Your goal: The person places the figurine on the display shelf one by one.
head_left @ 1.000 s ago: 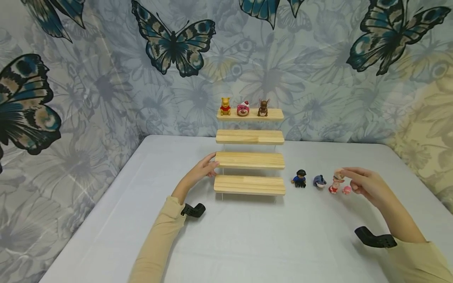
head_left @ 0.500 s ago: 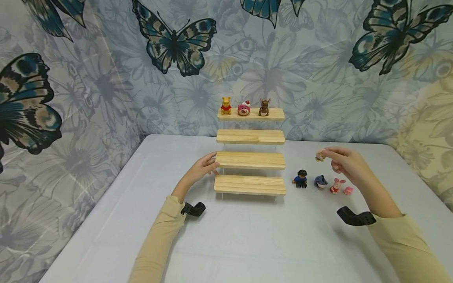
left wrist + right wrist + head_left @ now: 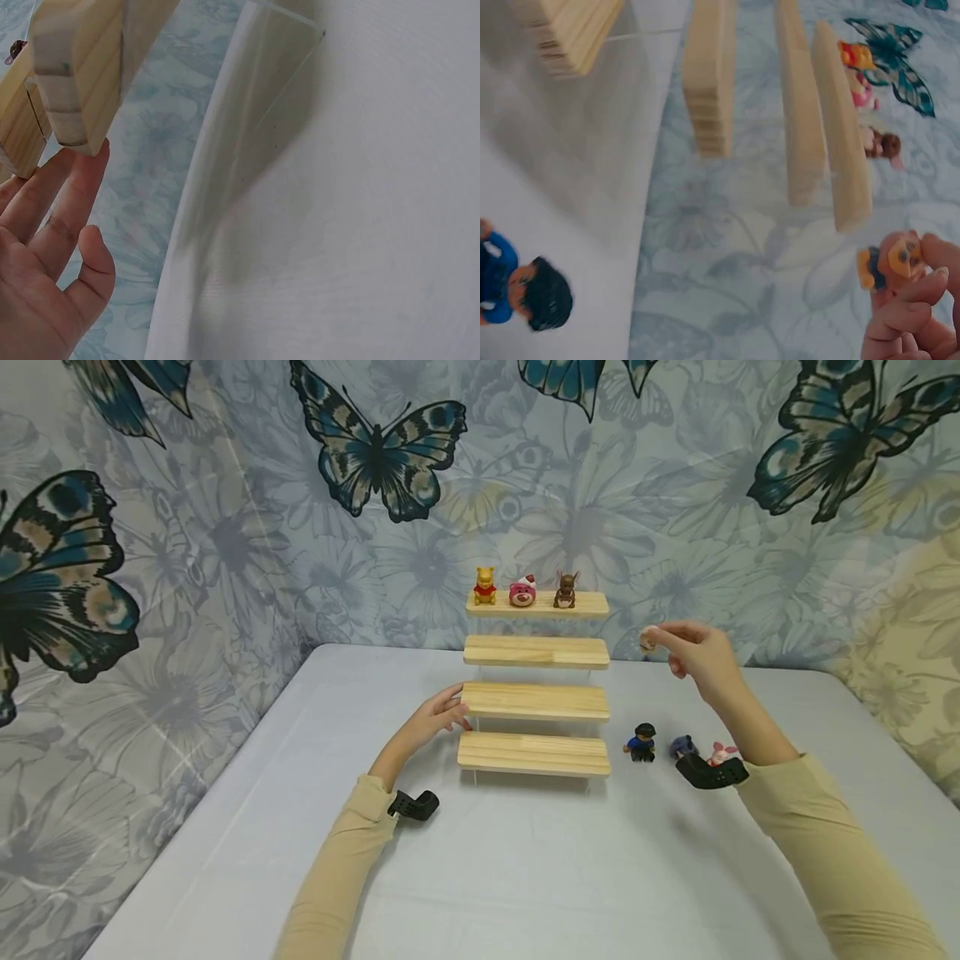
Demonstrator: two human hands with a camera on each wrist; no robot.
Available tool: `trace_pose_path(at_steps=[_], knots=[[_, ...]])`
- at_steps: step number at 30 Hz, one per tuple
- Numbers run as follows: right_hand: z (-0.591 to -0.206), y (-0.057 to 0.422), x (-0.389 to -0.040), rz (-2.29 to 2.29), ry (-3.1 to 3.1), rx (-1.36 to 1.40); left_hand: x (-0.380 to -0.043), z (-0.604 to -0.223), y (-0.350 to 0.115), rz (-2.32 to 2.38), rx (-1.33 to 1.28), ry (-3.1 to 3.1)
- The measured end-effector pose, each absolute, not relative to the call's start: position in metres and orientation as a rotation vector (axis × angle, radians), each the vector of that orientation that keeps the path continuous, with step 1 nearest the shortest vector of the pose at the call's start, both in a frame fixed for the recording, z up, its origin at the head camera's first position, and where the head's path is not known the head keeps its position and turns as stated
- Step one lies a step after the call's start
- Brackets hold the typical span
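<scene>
My right hand (image 3: 703, 662) pinches a small toy figurine (image 3: 898, 261) between thumb and finger, raised to the right of the four-step wooden display shelf (image 3: 534, 701). In the right wrist view the figurine has a brown head, a light muzzle and an orange-yellow base. My left hand (image 3: 429, 723) reaches the shelf's left side, its fingertips at the end of the second plank from the bottom. The left wrist view shows those fingers fairly straight, the thumb apart. On the top plank stand a yellow bear in red (image 3: 485, 587), a pink bear head (image 3: 522, 592) and a brown figurine (image 3: 566, 590).
Right of the shelf on the white table (image 3: 480, 868) stand a figure in blue with a black cap (image 3: 642, 744), a blue-grey figurine (image 3: 683, 746) and a pink-eared one (image 3: 722, 753). My right wrist mount (image 3: 711, 772) partly covers these. A butterfly-print cloth (image 3: 378, 452) hangs behind.
My right hand has lifted the figurine from the group at the right and carried it up and left toward the shelf's upper planks. My left hand has stayed at the shelf.
</scene>
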State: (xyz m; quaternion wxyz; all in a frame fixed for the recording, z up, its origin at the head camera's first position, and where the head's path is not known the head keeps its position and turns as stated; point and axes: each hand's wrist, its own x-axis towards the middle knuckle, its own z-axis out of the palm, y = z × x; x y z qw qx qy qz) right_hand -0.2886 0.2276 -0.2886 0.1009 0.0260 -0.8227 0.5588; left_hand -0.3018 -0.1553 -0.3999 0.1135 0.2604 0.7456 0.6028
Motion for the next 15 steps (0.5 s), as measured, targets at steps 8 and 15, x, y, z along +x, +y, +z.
trace_pose_path(at_steps=[8, 15], knots=[[-0.267, 0.192, -0.313, 1.911, -2.075, 0.175, -0.295, -0.385, -0.154, 1.762, 0.717, 2.162], [-0.266, 0.173, -0.332, 2.054, -2.054, 0.110, -0.283, -0.376, -0.153, 1.749, 0.725, 2.146]])
